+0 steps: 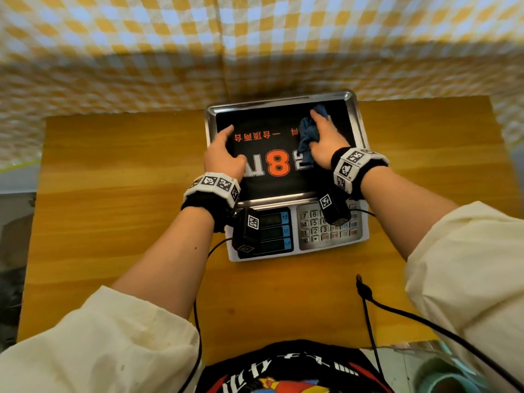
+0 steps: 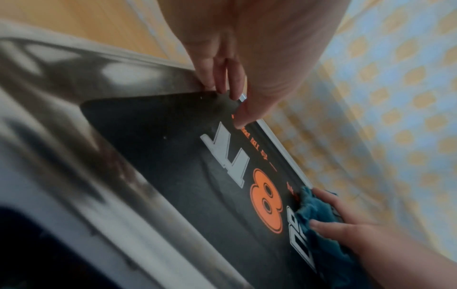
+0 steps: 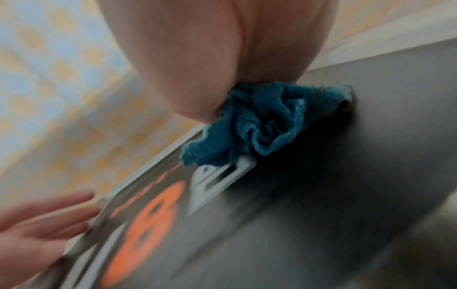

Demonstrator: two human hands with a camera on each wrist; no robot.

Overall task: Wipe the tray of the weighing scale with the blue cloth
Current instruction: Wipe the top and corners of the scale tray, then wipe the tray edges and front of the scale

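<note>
The weighing scale [image 1: 329,225] stands on a wooden table, its steel tray [image 1: 211,117] covered by a black sheet with an orange 8. My right hand [image 1: 329,140] grips the bunched blue cloth [image 1: 306,131] and presses it on the tray's right half, near the far edge. In the right wrist view the blue cloth [image 3: 252,121] bulges from under my palm [image 3: 222,48]. My left hand [image 1: 224,154] rests at the tray's left rim. In the left wrist view its fingers [image 2: 222,78] lie straight against the rim [image 2: 148,64], with the thumb on the black sheet.
The scale's display [image 1: 272,231] and keypad face me at the front. Bare wooden tabletop [image 1: 113,194] lies on both sides. A yellow checked cloth [image 1: 255,52] hangs right behind the scale. Black cables [image 1: 368,302] trail over the table's near edge.
</note>
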